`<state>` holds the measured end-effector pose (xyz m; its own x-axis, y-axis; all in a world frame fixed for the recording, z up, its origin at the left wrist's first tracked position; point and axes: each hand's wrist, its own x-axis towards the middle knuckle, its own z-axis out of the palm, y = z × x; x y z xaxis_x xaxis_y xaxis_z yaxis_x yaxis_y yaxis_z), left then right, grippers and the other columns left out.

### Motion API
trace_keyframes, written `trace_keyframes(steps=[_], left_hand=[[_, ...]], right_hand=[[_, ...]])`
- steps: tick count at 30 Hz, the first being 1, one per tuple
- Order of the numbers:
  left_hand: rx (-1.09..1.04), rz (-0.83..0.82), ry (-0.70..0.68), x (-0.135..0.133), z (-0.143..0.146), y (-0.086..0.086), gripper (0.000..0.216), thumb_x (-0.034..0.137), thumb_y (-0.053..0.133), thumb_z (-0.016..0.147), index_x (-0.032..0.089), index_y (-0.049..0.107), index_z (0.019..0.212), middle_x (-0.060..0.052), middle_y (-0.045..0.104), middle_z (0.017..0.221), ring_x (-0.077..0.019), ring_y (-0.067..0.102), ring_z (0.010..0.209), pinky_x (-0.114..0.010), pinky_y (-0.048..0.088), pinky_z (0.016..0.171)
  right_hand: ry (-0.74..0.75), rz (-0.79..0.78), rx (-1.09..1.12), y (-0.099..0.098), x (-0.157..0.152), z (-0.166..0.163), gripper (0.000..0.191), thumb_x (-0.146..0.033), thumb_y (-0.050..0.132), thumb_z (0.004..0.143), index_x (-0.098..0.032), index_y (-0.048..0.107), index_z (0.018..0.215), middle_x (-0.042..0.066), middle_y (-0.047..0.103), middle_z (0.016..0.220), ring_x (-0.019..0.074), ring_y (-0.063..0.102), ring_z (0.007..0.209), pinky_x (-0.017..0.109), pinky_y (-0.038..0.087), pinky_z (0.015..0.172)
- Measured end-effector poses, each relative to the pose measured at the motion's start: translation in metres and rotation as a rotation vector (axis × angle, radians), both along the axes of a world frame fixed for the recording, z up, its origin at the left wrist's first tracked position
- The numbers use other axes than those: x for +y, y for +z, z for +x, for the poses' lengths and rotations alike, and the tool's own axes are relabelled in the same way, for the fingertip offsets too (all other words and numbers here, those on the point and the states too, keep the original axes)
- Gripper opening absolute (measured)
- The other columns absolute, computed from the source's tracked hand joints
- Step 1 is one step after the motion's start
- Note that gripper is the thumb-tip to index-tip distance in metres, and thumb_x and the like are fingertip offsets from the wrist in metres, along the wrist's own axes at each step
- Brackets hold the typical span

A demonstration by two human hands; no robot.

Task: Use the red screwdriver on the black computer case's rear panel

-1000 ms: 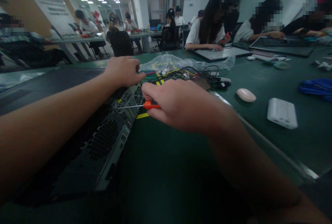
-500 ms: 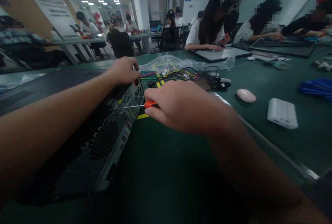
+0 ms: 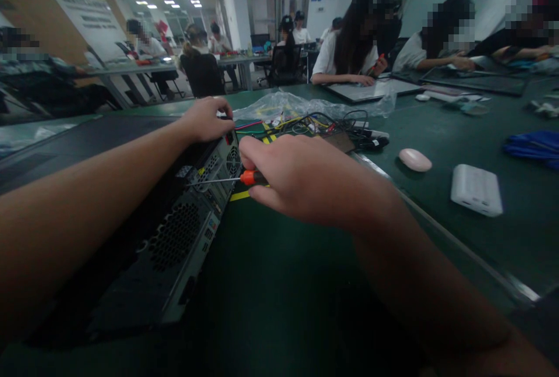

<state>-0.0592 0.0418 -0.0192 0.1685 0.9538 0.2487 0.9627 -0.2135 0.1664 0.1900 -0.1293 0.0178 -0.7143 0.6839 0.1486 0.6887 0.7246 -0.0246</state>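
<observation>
A black computer case lies on its side at the left, its rear panel with vents and ports angled toward me. My left hand holds the upper rear edge of the case near its far corner, fingers curled over it. In my right hand is a screwdriver with an orange and black handle, held level. Its thin metal shaft points left, and the tip reaches the rear panel near the expansion slots. Whether the tip sits in a screw is too small to tell.
Behind my hands lie tangled cables and clear plastic wrap. To the right are a pink oval object, a white box-shaped device and a blue bundle. Co-workers sit across the table with flat panels.
My right thumb and index finger have shifted on the screwdriver handle and stand a little further apart, showing more of the orange collar. My left hand and the computer case look the same.
</observation>
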Motion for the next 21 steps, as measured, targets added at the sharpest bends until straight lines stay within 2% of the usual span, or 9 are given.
trace_keyframes(steps=[5, 10, 14, 21], left_hand=[[-0.052, -0.027, 0.035, 0.0037, -0.0006, -0.003, 0.04, 0.034, 0.069, 0.082, 0.024, 0.078, 0.12, -0.009, 0.08, 0.136, -0.0338, 0.072, 0.127, -0.042, 0.054, 0.109], [-0.068, -0.046, 0.039, 0.0079, -0.0019, -0.0048, 0.041, 0.035, 0.071, 0.079, 0.025, 0.076, 0.118, -0.01, 0.082, 0.128, -0.0323, 0.074, 0.117, -0.043, 0.057, 0.101], [-0.059, -0.044, 0.04, 0.0071, -0.0011, -0.0045, 0.042, 0.035, 0.071, 0.079, 0.024, 0.075, 0.119, -0.01, 0.082, 0.127, -0.0321, 0.075, 0.116, -0.043, 0.058, 0.101], [-0.038, -0.034, 0.053, 0.0086, -0.0015, -0.006, 0.055, 0.038, 0.071, 0.08, 0.023, 0.079, 0.132, -0.011, 0.084, 0.133, -0.0337, 0.076, 0.124, -0.044, 0.059, 0.108]], right_hand=[[-0.005, 0.015, -0.026, -0.002, 0.001, -0.0002, 0.03, -0.025, 0.046, 0.111, -0.016, 0.064, 0.134, 0.008, 0.077, 0.098, 0.0226, 0.064, 0.082, 0.035, 0.028, 0.068], [0.001, 0.007, -0.038, -0.001, 0.0021, -0.0007, 0.032, -0.026, 0.045, 0.112, -0.016, 0.064, 0.136, 0.008, 0.077, 0.098, 0.0219, 0.062, 0.08, 0.035, 0.028, 0.068], [0.008, -0.003, -0.024, -0.001, 0.0023, 0.0004, 0.031, -0.026, 0.049, 0.11, -0.016, 0.065, 0.135, 0.008, 0.078, 0.096, 0.0211, 0.061, 0.076, 0.035, 0.028, 0.067], [0.025, 0.008, 0.001, -0.0032, 0.0022, 0.0019, 0.025, -0.025, 0.056, 0.108, -0.017, 0.068, 0.129, 0.011, 0.082, 0.101, 0.0245, 0.07, 0.087, 0.035, 0.029, 0.068]])
